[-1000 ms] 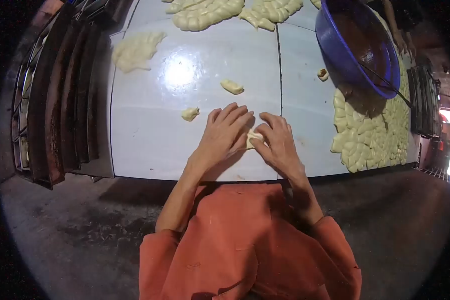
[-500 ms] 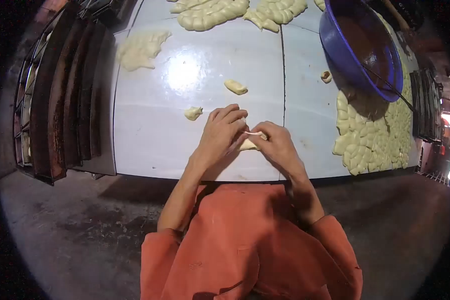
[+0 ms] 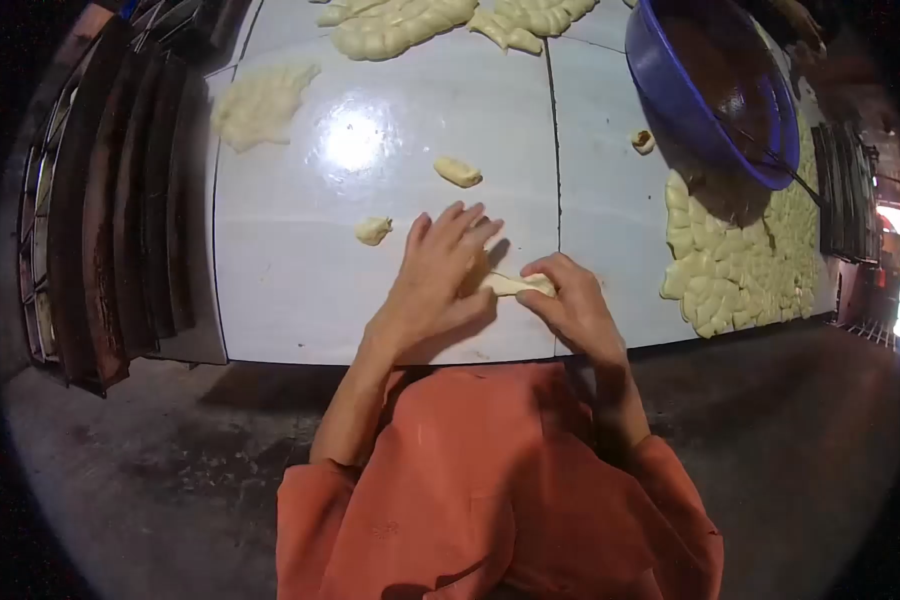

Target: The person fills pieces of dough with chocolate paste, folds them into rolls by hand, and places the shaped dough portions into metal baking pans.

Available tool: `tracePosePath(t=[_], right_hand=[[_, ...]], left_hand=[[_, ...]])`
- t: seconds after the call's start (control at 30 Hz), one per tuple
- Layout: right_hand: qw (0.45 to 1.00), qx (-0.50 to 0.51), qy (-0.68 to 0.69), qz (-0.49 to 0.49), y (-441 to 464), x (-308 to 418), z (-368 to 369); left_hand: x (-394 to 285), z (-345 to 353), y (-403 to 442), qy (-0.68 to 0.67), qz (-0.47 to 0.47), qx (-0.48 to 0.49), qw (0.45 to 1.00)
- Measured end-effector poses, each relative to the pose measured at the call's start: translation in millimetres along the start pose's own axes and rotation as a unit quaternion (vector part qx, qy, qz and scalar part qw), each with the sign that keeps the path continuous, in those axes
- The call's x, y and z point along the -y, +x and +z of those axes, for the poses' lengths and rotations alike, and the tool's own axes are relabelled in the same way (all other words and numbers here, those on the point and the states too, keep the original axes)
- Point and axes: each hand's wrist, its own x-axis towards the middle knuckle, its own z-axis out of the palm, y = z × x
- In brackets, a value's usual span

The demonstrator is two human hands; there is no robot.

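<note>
Dough (image 3: 513, 285) is being narrowed, raised flap gone — shaping is being advanced | left hand (image 3: 438, 268): being held spread, contact unclear | right hand (image 3: 577, 306): dough's end being pinched

Loose orange-red garment (image 3: 450, 470), sleeves (image 3: 310, 510) ending near the elbows, bare forearms (image 3: 350, 410), creased cloth

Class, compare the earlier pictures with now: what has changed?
The worked dough has narrowed into a strip. The right hand shifted slightly right and pinches the dough's right end; the left hand has spread its fingers. The purple basin and small dough pieces stayed put.
</note>
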Motion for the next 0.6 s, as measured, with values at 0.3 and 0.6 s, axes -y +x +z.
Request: tracePosePath(t=[0.3,0.6], right_hand=[[0.951,0.024,0.288,0.113,6,10,5],[0.915,0.07,0.378,0.123,-5,10,-13]], left_hand=[[-20,23,9,0.05,0.035,-0.002,0.998],[-20,19,8,0.069,0.045,0.009,0.997]])
